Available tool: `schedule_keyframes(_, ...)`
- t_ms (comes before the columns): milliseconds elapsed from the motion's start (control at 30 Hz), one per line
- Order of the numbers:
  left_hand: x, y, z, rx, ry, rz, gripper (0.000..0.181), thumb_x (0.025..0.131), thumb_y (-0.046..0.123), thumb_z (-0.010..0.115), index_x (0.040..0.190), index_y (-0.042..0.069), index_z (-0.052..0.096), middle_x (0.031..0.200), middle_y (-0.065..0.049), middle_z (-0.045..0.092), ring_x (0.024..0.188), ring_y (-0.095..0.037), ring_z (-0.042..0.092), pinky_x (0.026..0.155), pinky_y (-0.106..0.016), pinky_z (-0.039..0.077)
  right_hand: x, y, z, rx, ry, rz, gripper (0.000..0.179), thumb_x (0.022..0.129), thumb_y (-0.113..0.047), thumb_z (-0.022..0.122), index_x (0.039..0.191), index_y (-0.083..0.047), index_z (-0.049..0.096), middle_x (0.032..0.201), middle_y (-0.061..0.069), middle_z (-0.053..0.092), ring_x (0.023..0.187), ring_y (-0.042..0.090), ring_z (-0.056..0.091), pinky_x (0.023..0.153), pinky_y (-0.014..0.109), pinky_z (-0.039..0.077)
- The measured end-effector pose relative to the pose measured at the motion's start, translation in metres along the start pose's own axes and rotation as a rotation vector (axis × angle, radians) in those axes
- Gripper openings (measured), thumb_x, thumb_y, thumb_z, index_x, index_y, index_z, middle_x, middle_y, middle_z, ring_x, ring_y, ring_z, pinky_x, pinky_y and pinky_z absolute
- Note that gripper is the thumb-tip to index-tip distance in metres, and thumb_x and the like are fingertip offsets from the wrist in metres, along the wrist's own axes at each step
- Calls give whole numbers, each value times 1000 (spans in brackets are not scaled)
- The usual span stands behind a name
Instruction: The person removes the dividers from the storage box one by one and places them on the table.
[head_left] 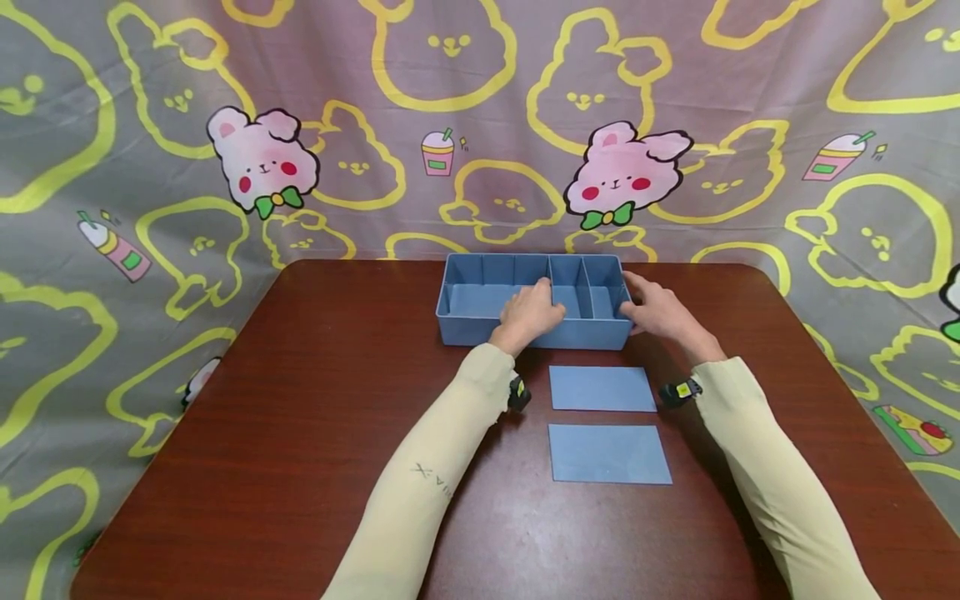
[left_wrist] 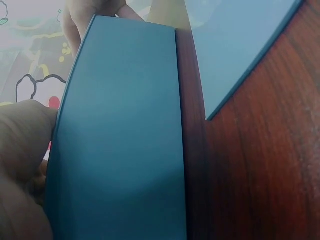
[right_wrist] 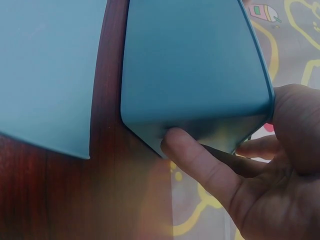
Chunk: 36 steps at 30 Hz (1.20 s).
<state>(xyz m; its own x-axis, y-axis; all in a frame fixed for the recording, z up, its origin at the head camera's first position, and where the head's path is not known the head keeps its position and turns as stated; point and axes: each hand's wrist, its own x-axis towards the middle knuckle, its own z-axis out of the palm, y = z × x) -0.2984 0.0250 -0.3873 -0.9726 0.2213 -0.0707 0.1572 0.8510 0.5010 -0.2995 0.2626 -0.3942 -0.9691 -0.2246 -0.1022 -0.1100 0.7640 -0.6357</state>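
Hands on a blue divided tray [head_left: 480,329] at the far middle of a brown wooden table [head_left: 300,433]. Left hand [head_left: 531,315] is draped over the tray's near wall, fingers curled over the rim into a compartment, just beside an inner divider, gripping the wall; left wrist view shows the outer wall filling the frame with the thumb [left_wrist: 22,130] pressed to its edge. Right hand [head_left: 658,310] wraps the tray's right end at the near corner; right wrist view shows the thumb [right_wrist: 195,162] against the corner bottom and fingers curled round the end wall, so it grasps the tray. Tray sits flat on the table, upright, compartments look bare as far as visible. Just behind the wrists, toward the person, lie two flat blue panels: nearer panel [head_left: 602,388] between the two forearms, farther panel [head_left: 609,454] just behind that, apart from it. Cream sleeves [head_left: 442,467] cover both arms. Cartoon rabbit cloth [head_left: 225,167] hangs beyond the tray.
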Motion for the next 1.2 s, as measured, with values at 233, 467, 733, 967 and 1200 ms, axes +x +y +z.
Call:
schedule_keyframes(233,-2,2,2,9,30,11,53,97,29,50,148,16,40,59,-1,45,45,-16,33,44,-30,26,-2,2,1,-9,2,-4,70,98,-14,48,158,-7,13,144,35,42,76,27,72,77,43,59)
schedule_keyframes(467,-6,4,4,46,143,50,29,96,26,50,121,12,53,63,-2,49,48,-18,41,47,-31,30,-2,2,2,0,2,-2,69,98,-14,48,158,-8,14,145,34,41,74,22,71,75,41,59)
schedule_keyframes(733,-4,6,2,50,158,44,26,95,25,50,117,12,54,62,-2,47,48,-18,40,46,-31,30,-1,2,2,11,-3,-4,69,98,-14,48,158,-7,13,147,34,38,75,22,71,75,41,59)
schedule_keyframes(967,-1,8,2,65,191,50,37,95,22,48,130,10,53,60,-1,47,46,-18,40,44,-32,31,0,1,1,11,-2,-4,70,98,-15,48,158,-9,13,147,34,39,74,21,71,76,41,59)
schedule_keyframes(1200,-2,9,1,76,234,68,30,94,21,48,121,10,56,63,-2,51,49,-20,48,46,-33,36,-1,0,0,7,2,3,70,98,-17,48,158,-10,13,148,33,39,75,23,71,79,42,58)
